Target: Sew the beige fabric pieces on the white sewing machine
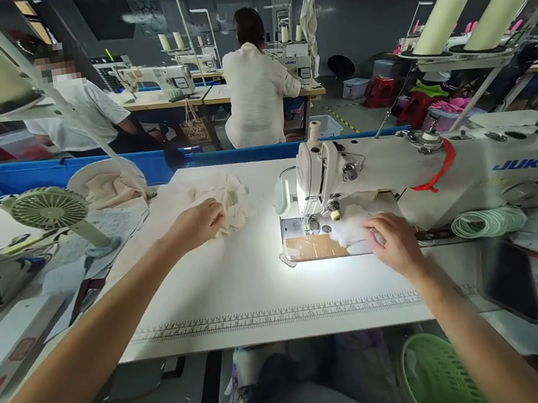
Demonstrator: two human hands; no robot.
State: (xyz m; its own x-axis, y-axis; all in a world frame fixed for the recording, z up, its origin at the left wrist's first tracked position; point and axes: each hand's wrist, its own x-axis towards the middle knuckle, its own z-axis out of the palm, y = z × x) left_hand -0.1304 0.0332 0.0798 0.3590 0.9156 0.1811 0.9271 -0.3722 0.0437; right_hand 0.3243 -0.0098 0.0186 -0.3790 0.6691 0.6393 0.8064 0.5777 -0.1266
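Observation:
My left hand (204,223) is over the left part of the white table, its fingers closed at the edge of a crumpled heap of cream cloth (235,208). The fingertips are partly hidden against the cloth. Towards the right, my right hand (392,240) pinches the edge of a thin white cloth piece (352,224). That piece lies on the bed of the sewing machine (319,177), to the right of the needle and presser foot (310,222). The lamp lights the needle area brightly.
A ruler strip (276,317) runs along the table's front edge. To the right lie a coil of pale green cord (488,222) and a dark phone (507,279). A green fan (50,208) stands left. Below is a green basket (439,371). Two people sit ahead.

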